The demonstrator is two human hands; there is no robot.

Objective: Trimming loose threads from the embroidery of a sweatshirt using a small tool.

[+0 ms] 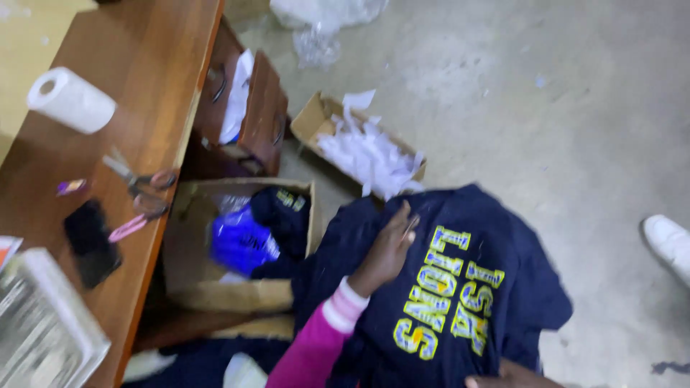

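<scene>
Your navy shirt (460,287) with yellow lettering lies across your lap at the near right, face up, rumpled and not yet folded. By my judgement the handling is at an early stage: the cloth is only partly spread and nothing about it looks finished.

Your left hand (387,251), in a pink sleeve, rests on the upper left part of the shirt, fingers bent and pressing or gathering the cloth; I cannot tell if it pinches a fold. Your right hand (514,375) shows only at the near edge, touching the shirt's hem; its state I cannot tell.

Count, largest first:
- One wooden desk (144,93) at the left, drawers ajar.
- One shirt in hand.
- Two cardboard boxes: the near box (188,273) holds dark garments and a blue bag, number unclear; the far box (316,118) holds white paper scraps.
- One clear plastic case (39,330) on the desk's near corner.
- One white paper roll (70,99).
- One white shoe (668,241) at the far right edge.
- One dark phone (91,241).
- One pair of scissors (140,194) with pink handles.
</scene>
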